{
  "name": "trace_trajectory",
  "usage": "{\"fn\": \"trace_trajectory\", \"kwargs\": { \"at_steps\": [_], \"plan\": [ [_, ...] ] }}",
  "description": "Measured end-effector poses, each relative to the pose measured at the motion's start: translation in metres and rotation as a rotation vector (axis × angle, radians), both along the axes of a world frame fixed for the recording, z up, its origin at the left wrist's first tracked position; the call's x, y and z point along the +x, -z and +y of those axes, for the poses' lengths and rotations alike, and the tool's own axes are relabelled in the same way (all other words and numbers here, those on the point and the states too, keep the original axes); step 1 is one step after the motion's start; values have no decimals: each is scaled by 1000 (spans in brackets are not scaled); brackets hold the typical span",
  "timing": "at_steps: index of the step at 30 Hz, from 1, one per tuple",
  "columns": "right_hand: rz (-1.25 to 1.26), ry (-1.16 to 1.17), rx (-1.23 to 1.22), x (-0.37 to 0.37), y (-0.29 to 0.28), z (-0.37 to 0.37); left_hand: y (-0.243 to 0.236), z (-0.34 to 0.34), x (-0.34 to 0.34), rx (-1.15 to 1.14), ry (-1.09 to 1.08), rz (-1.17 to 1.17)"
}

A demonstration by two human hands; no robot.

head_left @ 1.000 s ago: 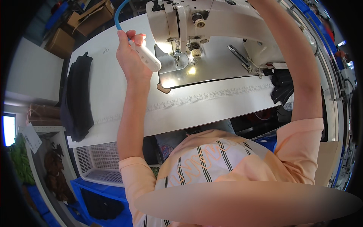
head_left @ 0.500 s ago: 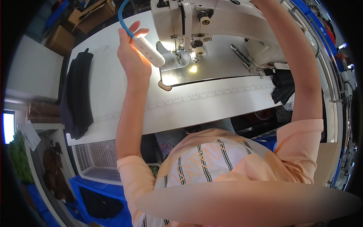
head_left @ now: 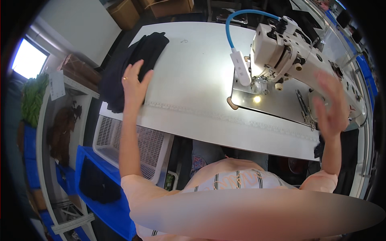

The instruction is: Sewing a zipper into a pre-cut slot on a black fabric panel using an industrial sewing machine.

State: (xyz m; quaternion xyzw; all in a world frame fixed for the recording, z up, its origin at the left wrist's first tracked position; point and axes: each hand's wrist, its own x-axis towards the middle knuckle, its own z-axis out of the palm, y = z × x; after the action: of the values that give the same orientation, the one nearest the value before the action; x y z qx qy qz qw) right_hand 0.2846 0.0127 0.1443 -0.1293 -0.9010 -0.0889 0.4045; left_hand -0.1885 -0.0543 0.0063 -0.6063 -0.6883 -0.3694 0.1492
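Observation:
My left hand (head_left: 135, 82) is open, thumb and fingers spread, at the right side of a stack of dark fabric pieces (head_left: 116, 80) on the table's left. Whether it touches the fabric I cannot tell. My right hand (head_left: 333, 106), blurred, is raised in front of the arm of a white sewing machine (head_left: 311, 64), its fingers apart and nothing visible in them. A white lamp (head_left: 240, 69) on a blue flexible neck hangs beside the needle area. Metal tweezers (head_left: 301, 103) lie on the machine's plate, left of my right hand.
The white table (head_left: 193, 80) carries a printed ruler strip along its near side. Below its left edge are a white plastic basket (head_left: 150, 138) and a blue bin (head_left: 124, 213) with dark fabric in it. Cardboard boxes (head_left: 171, 7) stand beyond the table.
My left hand has let go of the lamp and moved left to the dark fabric. My right hand has come down from the top of the machine. The view has swung left.

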Motion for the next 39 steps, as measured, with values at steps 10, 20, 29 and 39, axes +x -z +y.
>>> {"fn": "trace_trajectory", "kwargs": {
  "at_steps": [10,20,29,39],
  "plan": [
    [-287,-268,-636,-97,178,-24,-9,64,-120,-631,-272,-80],
    [19,-309,-1126,-292,206,23,1,62,-137,-374,-312,-91],
    [176,-386,-1372,-360,207,31,-40,41,-126,-42,-69,-778],
    [241,-355,-1437,-370,198,40,-3,64,-179,-326,-133,-569]
  ]
}}
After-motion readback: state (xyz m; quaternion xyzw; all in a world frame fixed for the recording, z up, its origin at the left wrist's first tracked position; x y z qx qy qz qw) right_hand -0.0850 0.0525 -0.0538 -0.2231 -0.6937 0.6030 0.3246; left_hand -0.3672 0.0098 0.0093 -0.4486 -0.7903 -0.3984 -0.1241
